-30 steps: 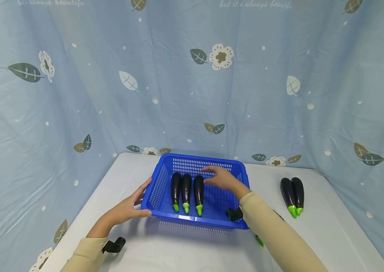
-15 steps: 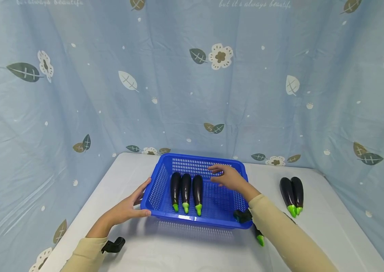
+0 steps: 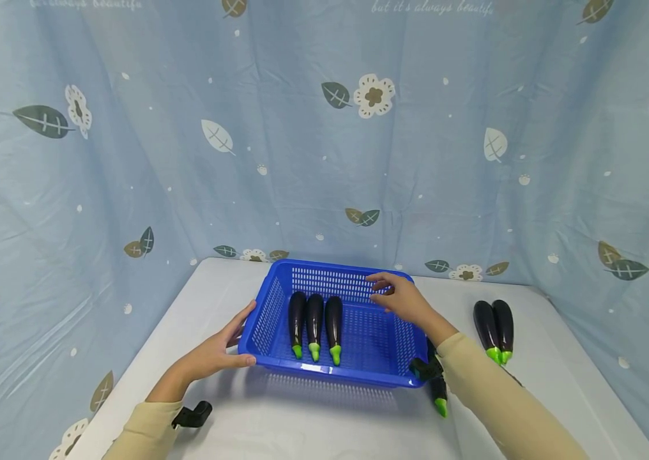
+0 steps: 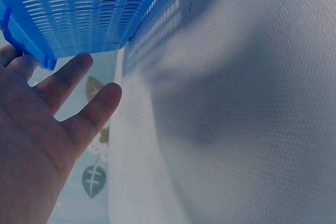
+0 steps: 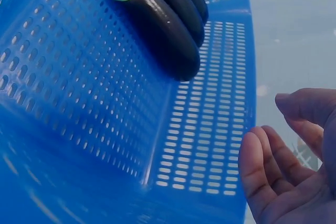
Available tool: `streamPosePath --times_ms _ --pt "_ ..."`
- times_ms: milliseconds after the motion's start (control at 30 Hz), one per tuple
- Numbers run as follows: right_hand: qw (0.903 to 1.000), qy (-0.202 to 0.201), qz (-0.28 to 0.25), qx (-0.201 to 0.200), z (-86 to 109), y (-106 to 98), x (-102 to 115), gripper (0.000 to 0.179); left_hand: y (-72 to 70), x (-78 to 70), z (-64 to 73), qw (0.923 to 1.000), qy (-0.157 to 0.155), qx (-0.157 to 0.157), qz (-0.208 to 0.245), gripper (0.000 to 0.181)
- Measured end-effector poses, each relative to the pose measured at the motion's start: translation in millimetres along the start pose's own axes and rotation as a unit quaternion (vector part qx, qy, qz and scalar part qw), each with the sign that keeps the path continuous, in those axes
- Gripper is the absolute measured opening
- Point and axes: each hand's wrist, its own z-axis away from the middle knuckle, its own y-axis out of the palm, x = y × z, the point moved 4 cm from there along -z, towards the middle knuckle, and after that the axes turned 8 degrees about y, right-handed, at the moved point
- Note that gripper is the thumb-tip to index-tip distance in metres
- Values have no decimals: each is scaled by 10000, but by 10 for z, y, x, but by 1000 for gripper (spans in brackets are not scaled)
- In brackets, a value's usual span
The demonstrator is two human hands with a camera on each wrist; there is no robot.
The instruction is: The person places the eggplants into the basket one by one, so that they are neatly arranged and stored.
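Observation:
Three dark eggplants with green stems lie side by side in the left half of a blue plastic basket [image 3: 330,377]; the rightmost eggplant [image 3: 333,329] sits slightly apart from the other two. My left hand [image 3: 212,356] rests against the basket's left end, fingers spread, thumb by the front corner. In the left wrist view, two straight fingers [image 4: 71,80] extend below the rim. Over the basket's right part hovers my right hand [image 3: 405,300], fingers loosely bent and holding nothing. The right wrist view shows a gap between its thumb and fingers.
Two more eggplants [image 3: 495,329] lie together on the white table [image 3: 313,428] at right. Another eggplant [image 3: 438,390] lies beside the basket's front right corner, partly hidden by the right wrist's black camera mount [image 3: 425,368]. A patterned blue curtain [image 3: 301,160] surrounds the table.
My right hand has moved right, away from the rightmost eggplant in the basket. More of the eggplant outside the front right corner shows. The left hand and basket stay put.

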Motion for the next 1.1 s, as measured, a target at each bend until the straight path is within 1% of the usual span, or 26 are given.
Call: streamPosePath --times_ms 133,233,400,633,867,1100 --pt "9999 -51 21 -85 19 -55 -25 43 0 -3 -5 10000 23 5 -32 108" --pt "9998 -63 45 -170 37 -101 -44 42 -5 1 -4 10000 -19 -7 -6 108" --pt "9994 15 156 -303 73 -172 -101 42 -9 -2 3 10000 -39 -13 62 108" --pt "9974 80 300 -654 160 -282 -204 42 -12 -12 9 9999 -58 -17 107 109" --pt "9964 183 124 -819 275 -395 -314 41 -12 -5 10 9999 -70 -21 93 108" --pt "9940 326 56 -1046 391 -484 -490 41 -7 -1 4 10000 -79 -29 51 108"
